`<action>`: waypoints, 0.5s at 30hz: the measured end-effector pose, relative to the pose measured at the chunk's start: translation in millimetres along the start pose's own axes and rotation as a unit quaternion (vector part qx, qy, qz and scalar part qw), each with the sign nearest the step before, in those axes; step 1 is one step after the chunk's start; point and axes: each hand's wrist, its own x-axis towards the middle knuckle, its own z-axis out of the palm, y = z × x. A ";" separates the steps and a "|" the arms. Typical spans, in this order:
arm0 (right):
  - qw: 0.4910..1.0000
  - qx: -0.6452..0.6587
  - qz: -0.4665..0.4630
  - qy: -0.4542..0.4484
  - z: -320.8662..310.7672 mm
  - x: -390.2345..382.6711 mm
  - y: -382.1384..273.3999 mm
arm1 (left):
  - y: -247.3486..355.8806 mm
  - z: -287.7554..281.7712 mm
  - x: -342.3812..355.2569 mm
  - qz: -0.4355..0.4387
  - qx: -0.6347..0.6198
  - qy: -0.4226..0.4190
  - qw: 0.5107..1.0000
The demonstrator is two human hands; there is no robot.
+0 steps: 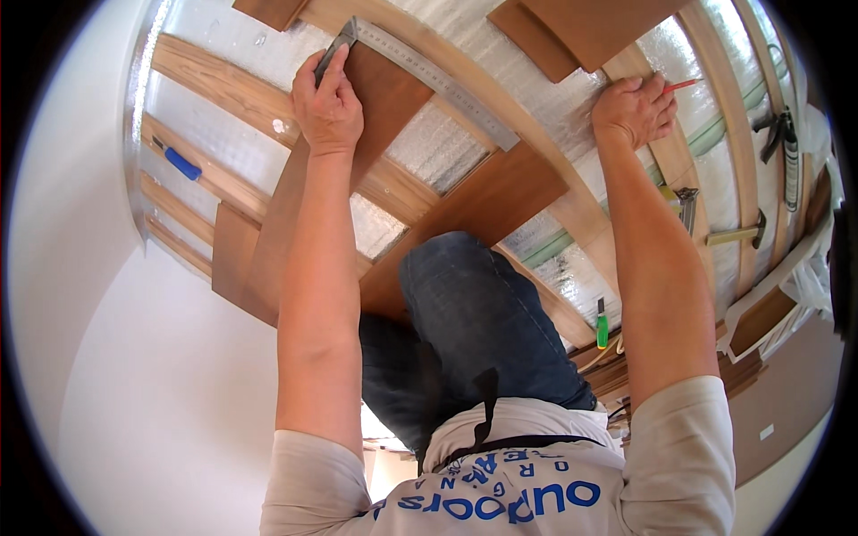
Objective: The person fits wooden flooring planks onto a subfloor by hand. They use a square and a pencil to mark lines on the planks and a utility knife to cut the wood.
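My left hand (329, 109) is closed around the dark stock of a try square (427, 73), whose metal ruled blade runs down to the right. Beneath it lies a brown floorboard (382, 94), with the stock along its edge. Farther right, my right hand (633, 112) is closed on a thin red pencil or marker (683, 86), its tip pointing right. That hand rests over the wooden battens, apart from the square. Another brown board (500, 192) lies crosswise near my knee.
Wooden battens (219, 85) cross silvery foil sheeting (447, 143). A blue-handled tool (181, 163) lies left; a green-handled tool (602, 330) is right of my knee. A hammer (735, 235) and a black-handled tool (788, 165) lie farther right. Loose boards (599, 27) sit at the top.
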 end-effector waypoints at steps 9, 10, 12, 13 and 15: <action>1.000 -0.006 0.006 -0.001 3.0 -0.3 2.0 | 2.7 -1.4 -0.6 -0.002 0.007 -0.005 1.000; 1.000 -0.003 0.006 0.001 3.9 0.6 2.3 | 2.6 -1.5 0.1 -0.006 0.006 -0.008 1.000; 1.000 -0.023 -0.005 -0.006 3.4 1.0 4.9 | 3.6 -1.6 0.7 -0.006 0.002 -0.005 1.000; 1.000 -0.020 -0.005 -0.004 1.9 0.6 3.6 | 3.3 -1.6 0.3 -0.007 -0.004 -0.006 1.000; 1.000 -0.016 -0.002 -0.006 0.0 0.2 -0.2 | 1.4 -1.8 1.2 -0.002 -0.002 0.002 1.000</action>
